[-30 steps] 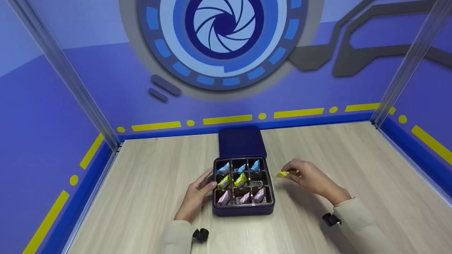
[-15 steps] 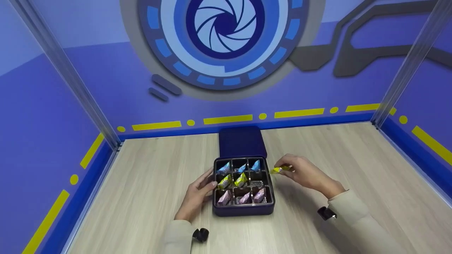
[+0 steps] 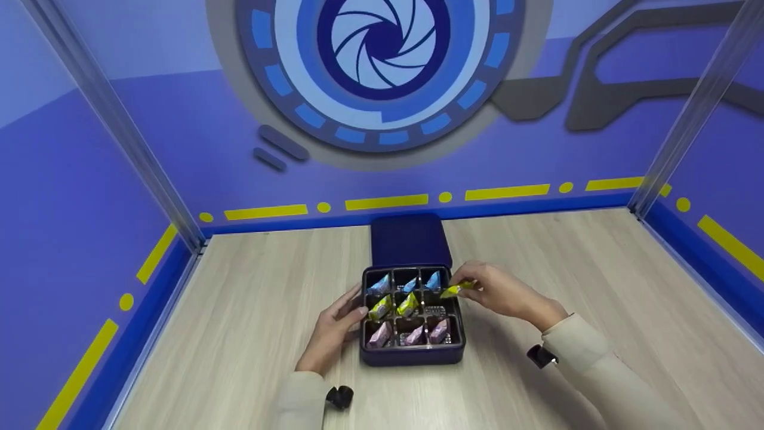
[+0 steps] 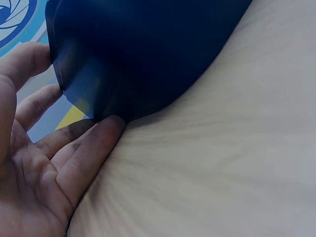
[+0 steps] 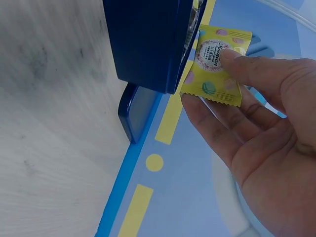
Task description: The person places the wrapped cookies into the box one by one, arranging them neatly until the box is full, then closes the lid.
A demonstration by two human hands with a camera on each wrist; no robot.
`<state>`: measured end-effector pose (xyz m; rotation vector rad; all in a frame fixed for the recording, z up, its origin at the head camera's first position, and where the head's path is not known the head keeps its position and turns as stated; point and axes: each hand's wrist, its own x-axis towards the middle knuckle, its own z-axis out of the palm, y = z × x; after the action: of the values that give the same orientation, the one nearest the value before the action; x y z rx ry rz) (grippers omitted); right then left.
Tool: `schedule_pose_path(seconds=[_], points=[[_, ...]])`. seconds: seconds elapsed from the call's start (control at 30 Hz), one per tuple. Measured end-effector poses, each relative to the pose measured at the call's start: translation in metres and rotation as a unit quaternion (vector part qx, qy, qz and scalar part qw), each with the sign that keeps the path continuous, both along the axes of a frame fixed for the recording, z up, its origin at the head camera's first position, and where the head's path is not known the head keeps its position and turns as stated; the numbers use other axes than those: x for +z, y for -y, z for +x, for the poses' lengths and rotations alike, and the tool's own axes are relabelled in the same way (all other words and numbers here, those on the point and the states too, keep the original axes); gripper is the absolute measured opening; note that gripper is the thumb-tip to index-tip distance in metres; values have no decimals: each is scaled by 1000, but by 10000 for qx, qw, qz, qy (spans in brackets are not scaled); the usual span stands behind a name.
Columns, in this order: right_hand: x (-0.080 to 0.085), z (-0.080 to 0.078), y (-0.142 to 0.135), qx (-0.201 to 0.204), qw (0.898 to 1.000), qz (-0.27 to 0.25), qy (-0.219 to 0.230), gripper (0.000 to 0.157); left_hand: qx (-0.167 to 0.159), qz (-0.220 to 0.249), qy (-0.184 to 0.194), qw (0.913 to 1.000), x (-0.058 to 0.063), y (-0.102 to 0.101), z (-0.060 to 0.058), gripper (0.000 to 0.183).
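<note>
My right hand (image 3: 506, 291) pinches a yellow wrapped candy (image 3: 456, 291) between thumb and fingers. In the head view the candy overlaps the right rim of a dark blue box (image 3: 412, 357), by the bare middle-right compartment (image 3: 436, 310). The right wrist view shows the dotted wrapper (image 5: 212, 84) beside the box's side. My left hand (image 3: 331, 333) rests against the box's left side, fingertips (image 4: 109, 129) touching it with fingers fairly straight. Inside, blue candies (image 3: 434, 279) fill the back row, yellow candies (image 3: 407, 304) the left and middle of the centre row, pink candies (image 3: 440, 330) the front row.
Behind the box lies its dark blue lid (image 3: 410, 240), close to the back wall (image 3: 286, 191). Wood-grain tabletop (image 3: 262, 286) spreads out on both sides. Blue side panels (image 3: 65, 239) and metal corner posts enclose the work area.
My right hand has moved left with the yellow candy, from beside the box to over its right rim. The left hand and the box have stayed in place.
</note>
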<state>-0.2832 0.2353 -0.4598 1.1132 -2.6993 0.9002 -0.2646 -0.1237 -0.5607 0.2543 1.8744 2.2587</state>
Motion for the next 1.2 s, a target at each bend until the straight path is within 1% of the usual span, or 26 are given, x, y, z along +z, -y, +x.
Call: schedule_pose_path(seconds=[0.17, 0.43, 0.7, 0.93, 1.1, 1.2], points=[[2, 0, 5, 300, 9995, 59, -19, 20, -5, 19, 13, 10000, 0, 0, -1, 65], [4, -2, 15, 544, 9983, 192, 96, 16, 19, 85, 63, 9999, -1, 0, -1, 66], [1, -6, 19, 785, 9963, 341, 75, 17, 16, 79, 19, 10000, 0, -1, 0, 66], [1, -8, 23, 880, 9948, 474, 215, 19, 44, 108, 84, 9999, -1, -1, -1, 66], [1, -9, 26, 859, 9931, 610, 511, 18, 33, 84, 69, 9999, -1, -1, 0, 66], [1, -9, 27, 869, 9925, 657, 559, 18, 20, 83, 43, 10000, -1, -1, 0, 66]])
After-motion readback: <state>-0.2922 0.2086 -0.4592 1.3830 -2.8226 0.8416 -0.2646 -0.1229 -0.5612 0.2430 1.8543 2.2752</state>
